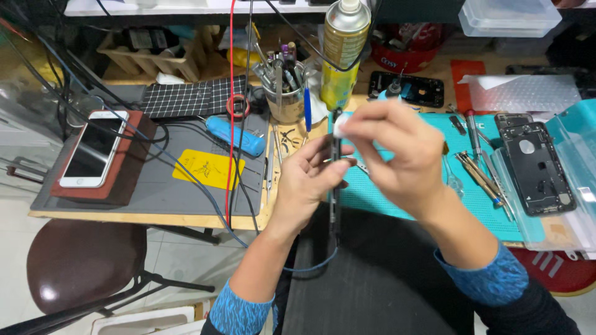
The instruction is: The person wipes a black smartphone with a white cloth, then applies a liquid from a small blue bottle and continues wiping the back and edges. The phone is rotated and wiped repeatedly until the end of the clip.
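wooden bench (155, 218) | grey mat (155, 192) | teal mat (478, 205) | spray can (343, 56)

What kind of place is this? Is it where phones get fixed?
Most likely a phone repair bench. An opened black phone shell lies on a teal mat beside small screwdrivers, a white phone rests on a block, and the hands, left hand and right hand, hold a thin corded tool.
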{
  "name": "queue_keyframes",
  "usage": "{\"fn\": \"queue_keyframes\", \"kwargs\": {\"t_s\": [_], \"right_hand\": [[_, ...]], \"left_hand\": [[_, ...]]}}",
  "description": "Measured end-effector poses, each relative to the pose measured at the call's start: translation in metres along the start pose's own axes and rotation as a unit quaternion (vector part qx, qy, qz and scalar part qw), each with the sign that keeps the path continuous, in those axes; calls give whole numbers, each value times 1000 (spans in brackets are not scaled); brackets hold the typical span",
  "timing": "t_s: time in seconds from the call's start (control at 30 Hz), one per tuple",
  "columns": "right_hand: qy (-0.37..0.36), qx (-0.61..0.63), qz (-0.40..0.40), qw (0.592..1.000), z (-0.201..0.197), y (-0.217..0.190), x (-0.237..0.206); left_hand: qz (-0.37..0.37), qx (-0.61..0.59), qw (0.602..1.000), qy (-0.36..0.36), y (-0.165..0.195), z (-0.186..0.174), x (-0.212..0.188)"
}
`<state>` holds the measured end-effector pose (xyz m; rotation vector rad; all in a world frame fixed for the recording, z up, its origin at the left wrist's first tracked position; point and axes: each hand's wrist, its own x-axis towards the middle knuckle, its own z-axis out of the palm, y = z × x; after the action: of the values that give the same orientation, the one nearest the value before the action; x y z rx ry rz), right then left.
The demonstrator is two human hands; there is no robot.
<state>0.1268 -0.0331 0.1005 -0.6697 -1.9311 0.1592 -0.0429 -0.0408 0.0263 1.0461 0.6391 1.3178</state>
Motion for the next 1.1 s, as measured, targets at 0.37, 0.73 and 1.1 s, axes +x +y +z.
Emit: {"fn": "queue_keyframes", "kwargs": {"t_s": [0.37,0.73,1.1], "right_hand": [[-15,-10,-32,999,13,-4,7],[-22,3,-89,996,18,7,9],[54,22,2,998,-17,25,16]], "left_hand": [[-43,-165,985,-27,-3,-15,-10],[-40,-188,981,-24,-14,-24,-11],[-28,-315,945,-88,8,-27,-12]]}}
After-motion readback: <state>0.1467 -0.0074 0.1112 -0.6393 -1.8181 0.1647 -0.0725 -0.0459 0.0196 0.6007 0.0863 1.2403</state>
